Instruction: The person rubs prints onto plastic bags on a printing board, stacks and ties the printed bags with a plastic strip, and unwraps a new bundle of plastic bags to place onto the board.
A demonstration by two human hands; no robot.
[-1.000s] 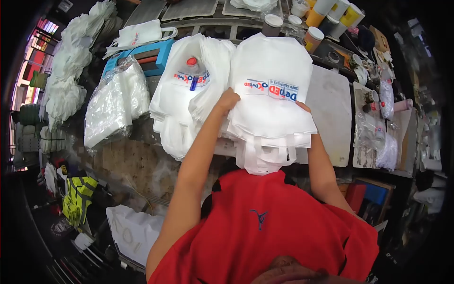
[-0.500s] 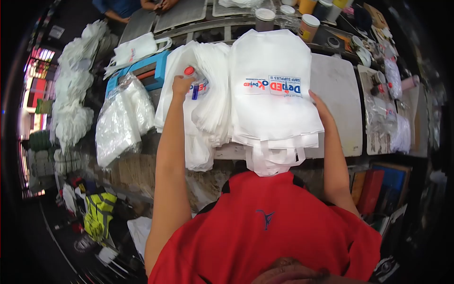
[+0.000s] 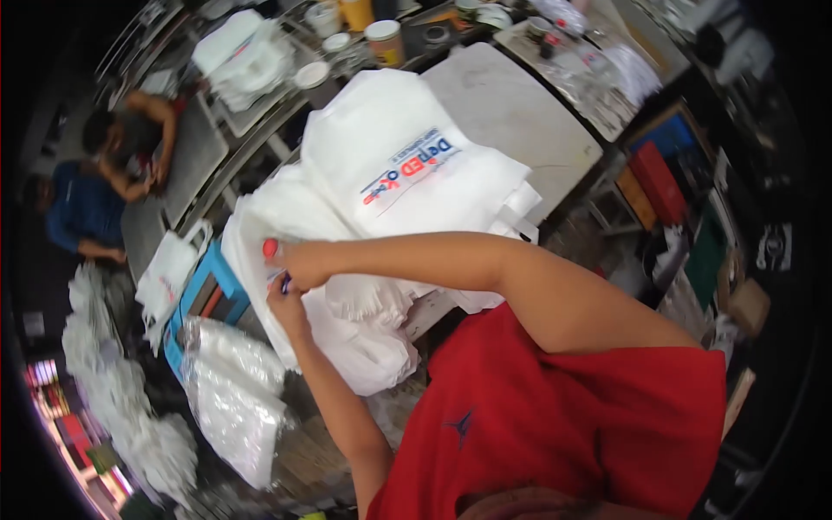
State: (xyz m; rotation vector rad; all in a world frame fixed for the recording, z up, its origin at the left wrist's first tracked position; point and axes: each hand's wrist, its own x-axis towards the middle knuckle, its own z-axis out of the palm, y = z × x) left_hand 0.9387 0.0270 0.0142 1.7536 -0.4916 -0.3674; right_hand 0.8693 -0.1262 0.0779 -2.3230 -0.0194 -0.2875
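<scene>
My two hands meet over the left stack of white cloth bags [image 3: 282, 199]. My left hand [image 3: 284, 299] is closed, with a small blue object [image 3: 286, 282] at its fingertips. Reaching across from the right, my right hand [image 3: 305, 264] has its fingers bent down beside the blue object; what they grip is hidden. Just past the right fingers shows the red cap [image 3: 270, 248] of a clear bottle, its body mostly covered by my hands. To the right lies a second pile of white bags [image 3: 381, 121], the top one printed in blue and red.
Clear plastic packs [image 3: 230, 390] and a blue frame [image 3: 221, 276] lie left of the bags. A grey board [image 3: 511, 108] is under the printed pile. Tubs [image 3: 384, 42] stand at the back. Two other people [image 3: 78, 208] are at the far left table.
My right hand has left the printed bags and crossed over to my left hand by the red-capped bottle. The head view has turned, bringing the other people into sight.
</scene>
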